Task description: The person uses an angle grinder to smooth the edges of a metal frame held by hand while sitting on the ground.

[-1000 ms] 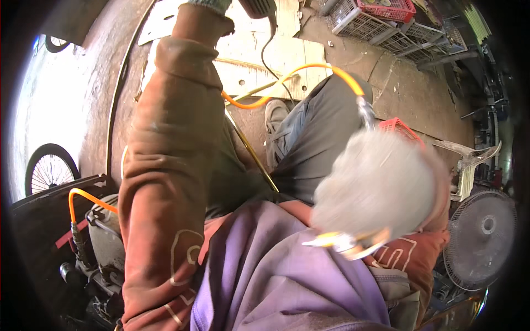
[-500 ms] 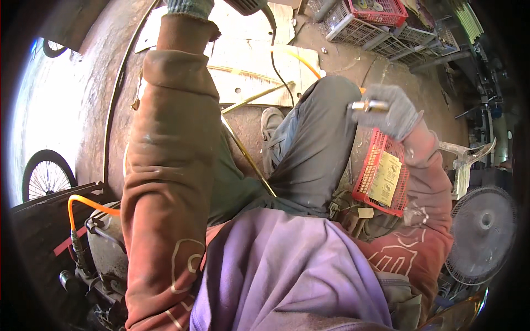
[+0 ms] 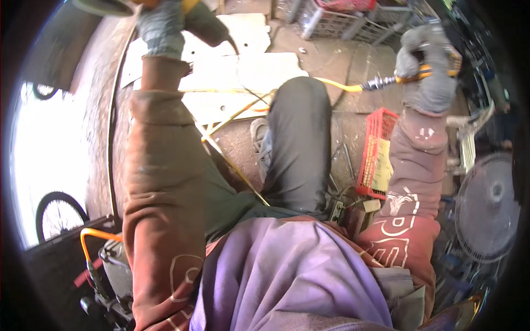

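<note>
My gloved left hand is closed around an angle grinder, at the top edge. The grinder has a dark rear body and yellow parts, and its round disc is partly cut off. A cord hangs from its rear end. Out at the upper right, my gloved right hand grips a yellow-and-black air tool; my fingers hide most of it. A metal coupling joins it to a yellow-orange air hose. Thin brass-coloured strips run from my lap toward pale boards.
A red plastic basket with a yellowish card stands beside my right forearm. Grey crates are at the far right, a fan at the right. A machine with an orange hose and a spoked wheel are on the left.
My left hand and the grinder have come further into view and moved left. My right hand has reached up and outward with the air tool. The view has shifted slightly.
</note>
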Demonstrator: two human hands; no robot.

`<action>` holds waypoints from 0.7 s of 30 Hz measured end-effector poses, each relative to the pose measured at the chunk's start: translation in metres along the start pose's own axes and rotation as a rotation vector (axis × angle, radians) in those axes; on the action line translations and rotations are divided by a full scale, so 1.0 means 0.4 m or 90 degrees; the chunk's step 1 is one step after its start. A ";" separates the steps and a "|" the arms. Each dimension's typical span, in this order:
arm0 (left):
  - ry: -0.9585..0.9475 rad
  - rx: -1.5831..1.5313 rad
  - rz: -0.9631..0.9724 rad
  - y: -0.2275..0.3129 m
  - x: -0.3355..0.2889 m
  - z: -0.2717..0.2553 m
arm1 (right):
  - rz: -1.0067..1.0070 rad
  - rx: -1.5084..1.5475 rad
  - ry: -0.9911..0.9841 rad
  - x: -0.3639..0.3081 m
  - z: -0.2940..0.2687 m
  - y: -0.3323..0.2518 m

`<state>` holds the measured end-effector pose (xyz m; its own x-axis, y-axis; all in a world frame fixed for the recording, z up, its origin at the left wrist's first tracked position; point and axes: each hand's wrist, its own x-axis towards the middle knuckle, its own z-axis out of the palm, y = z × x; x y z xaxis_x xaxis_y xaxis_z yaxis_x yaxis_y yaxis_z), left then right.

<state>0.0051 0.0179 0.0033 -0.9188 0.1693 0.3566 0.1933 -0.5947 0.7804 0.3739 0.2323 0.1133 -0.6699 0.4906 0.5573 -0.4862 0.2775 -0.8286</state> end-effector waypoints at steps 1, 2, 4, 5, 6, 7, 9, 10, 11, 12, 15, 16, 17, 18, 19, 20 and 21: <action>0.012 -0.008 0.020 -0.016 0.007 0.000 | 0.007 0.090 -0.044 0.005 -0.003 -0.056; 0.026 -0.016 0.040 -0.028 0.014 -0.002 | -0.044 0.100 -0.094 0.012 -0.009 -0.109; 0.025 -0.034 -0.005 -0.049 0.028 -0.005 | -0.060 0.325 -0.003 -0.005 -0.033 -0.213; 0.021 -0.025 -0.032 -0.054 0.033 -0.007 | -0.025 0.440 -0.003 -0.023 -0.043 -0.236; 0.013 -0.025 -0.045 -0.056 0.037 -0.011 | 0.009 0.555 0.003 -0.042 -0.047 -0.257; 0.010 -0.023 -0.054 -0.055 0.038 -0.015 | 0.077 0.651 -0.028 -0.072 -0.042 -0.255; 0.001 -0.025 -0.047 -0.043 0.037 -0.023 | 0.167 0.763 0.020 -0.162 0.002 -0.210; -0.009 -0.026 -0.032 -0.036 0.036 -0.022 | 0.193 0.754 0.119 -0.226 0.039 -0.159; -0.017 -0.027 -0.014 -0.027 0.030 -0.024 | 0.306 0.697 0.184 -0.288 0.083 -0.112; -0.016 -0.027 -0.026 -0.016 0.023 -0.023 | 0.429 0.598 0.272 -0.348 0.121 -0.064; -0.043 -0.031 0.010 0.014 -0.014 -0.013 | 0.600 0.143 0.242 -0.509 0.189 0.020; -0.068 -0.031 -0.009 0.026 -0.031 -0.008 | 0.570 0.031 0.225 -0.535 0.177 0.031; -0.091 -0.031 -0.029 0.037 -0.050 0.002 | 0.561 -0.096 0.220 -0.550 0.148 0.036; -0.111 0.003 -0.040 0.054 -0.064 0.009 | 0.477 -0.227 0.215 -0.565 0.121 0.036; -0.130 0.010 -0.022 0.070 -0.080 0.019 | 0.320 -0.385 0.114 -0.564 0.079 0.043; -0.134 0.007 -0.014 0.085 -0.092 0.033 | 0.346 -0.338 0.135 -0.567 0.046 0.054; -0.140 0.000 -0.004 0.099 -0.102 0.047 | 0.373 -0.301 0.168 -0.568 0.011 0.070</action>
<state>0.0566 0.0024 0.0294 -0.8226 0.3406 0.4553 0.1874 -0.5935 0.7827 0.5099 0.1249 -0.0362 -0.5586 0.8284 0.0422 0.2327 0.2053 -0.9506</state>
